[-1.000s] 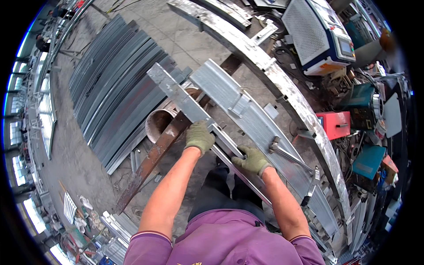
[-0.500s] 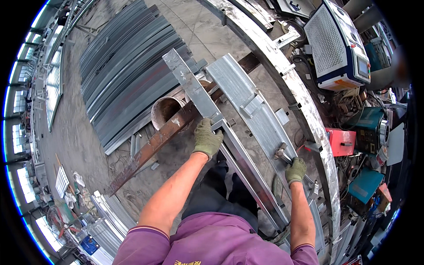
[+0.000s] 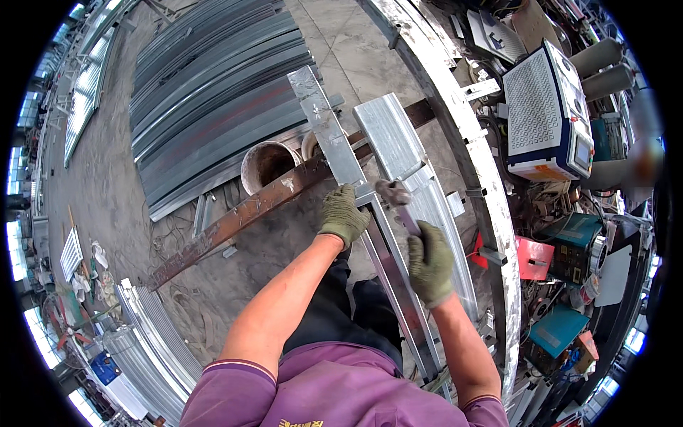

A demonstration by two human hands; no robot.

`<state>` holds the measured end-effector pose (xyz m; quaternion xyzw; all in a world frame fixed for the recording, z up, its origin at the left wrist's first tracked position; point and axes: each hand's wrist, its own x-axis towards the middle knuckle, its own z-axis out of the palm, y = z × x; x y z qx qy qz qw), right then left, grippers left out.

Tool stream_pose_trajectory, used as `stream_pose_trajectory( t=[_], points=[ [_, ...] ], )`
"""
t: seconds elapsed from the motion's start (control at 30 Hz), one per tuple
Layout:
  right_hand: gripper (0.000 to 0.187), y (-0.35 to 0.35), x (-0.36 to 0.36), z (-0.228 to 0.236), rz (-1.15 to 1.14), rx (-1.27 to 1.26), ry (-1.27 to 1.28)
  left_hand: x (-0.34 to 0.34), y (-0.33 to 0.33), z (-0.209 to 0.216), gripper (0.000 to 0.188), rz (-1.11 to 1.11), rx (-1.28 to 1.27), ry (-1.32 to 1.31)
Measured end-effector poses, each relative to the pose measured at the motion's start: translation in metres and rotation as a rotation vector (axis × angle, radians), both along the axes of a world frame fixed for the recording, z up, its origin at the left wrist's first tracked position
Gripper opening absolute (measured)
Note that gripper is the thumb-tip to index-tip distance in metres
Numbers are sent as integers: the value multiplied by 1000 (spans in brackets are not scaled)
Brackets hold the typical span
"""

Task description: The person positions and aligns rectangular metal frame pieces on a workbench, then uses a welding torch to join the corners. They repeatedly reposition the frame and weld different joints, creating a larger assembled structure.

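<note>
1. The left hand (image 3: 343, 215), in a green work glove, is closed over the edge of a long metal channel (image 3: 334, 139), gripping it where the channel crosses a rusty steel beam (image 3: 242, 213).
2. The right hand (image 3: 429, 262), also gloved, is wrapped tight around the handle of a hammer (image 3: 395, 196); the hammer's head sits just beside the left hand, at or just above the upper end of the metal frame (image 3: 398, 285). Whether it touches the metal cannot be told.
3. The metal channel runs from the left hand up and away from the person, tilted to the left, its far end over a stack of grey metal sheets (image 3: 213, 92) lying on the concrete floor (image 3: 107, 199).
4. The frame of long metal rails stretches from the hands down toward the person's legs, between the two forearms.
5. A wider ribbed metal panel (image 3: 391, 135) lies just to the right of the channel, also resting across the rusty beam.
6. A round bucket (image 3: 267, 164) stands on the floor just behind the beam, to the left of the channel.
7. To the right, a white and blue machine (image 3: 544, 114) sits among cluttered tools, with a red box (image 3: 533, 257) lower down near the right hand.
</note>
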<state>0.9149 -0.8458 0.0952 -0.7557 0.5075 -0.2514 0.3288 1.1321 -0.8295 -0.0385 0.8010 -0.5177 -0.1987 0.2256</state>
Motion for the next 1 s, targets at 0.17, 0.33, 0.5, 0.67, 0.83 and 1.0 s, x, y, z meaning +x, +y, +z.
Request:
stream_pose_trajectory(
  t=[0.17,0.33,0.5,0.67,0.83,1.0],
  points=[
    [35,-14,23,-21,76,90,286,-4,0,2,51,-25,114,-23],
    [37,7,28,9,28,7,125,0,1,3,52,-2,66,33],
    [34,0,20,-19,36,106,381,-3,0,11,62,-92,211,14],
    [38,3,32,7,15,4,112,1,4,-2,61,-37,99,30],
    [40,6,22,-29,67,93,427,2,-5,7,57,-61,130,-15],
    [40,5,38,7,10,35,198,0,5,1,73,-23,55,-29]
  ],
)
